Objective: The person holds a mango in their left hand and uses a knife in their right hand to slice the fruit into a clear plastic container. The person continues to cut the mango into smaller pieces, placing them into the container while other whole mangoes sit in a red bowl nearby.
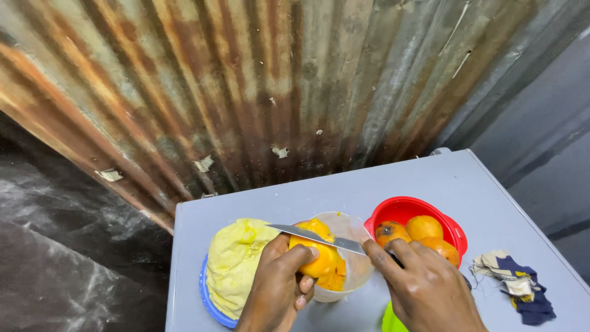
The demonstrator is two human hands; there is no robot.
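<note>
1. Centrally, at 6 o'clock in the view, the left hand (279, 289) is clenched around a peeled orange fruit (316, 255), thumb over its top.
2. Right hand (424, 286) grasps a knife (319, 238) by the handle; the blade runs toward 9 o'clock and lies across the fruit, touching it.
3. Fruit is held over a clear plastic container (347, 258) holding orange pieces.
4. At 3 o'clock of the container: red bowl (402, 209) with whole orange fruits (424, 227).
5. At 9 o'clock: yellow cloth (236, 261) on a blue plate (212, 307).
6. All rest on a grey table (430, 178); a crumpled rag (519, 286) lies at its 4 o'clock edge.
</note>
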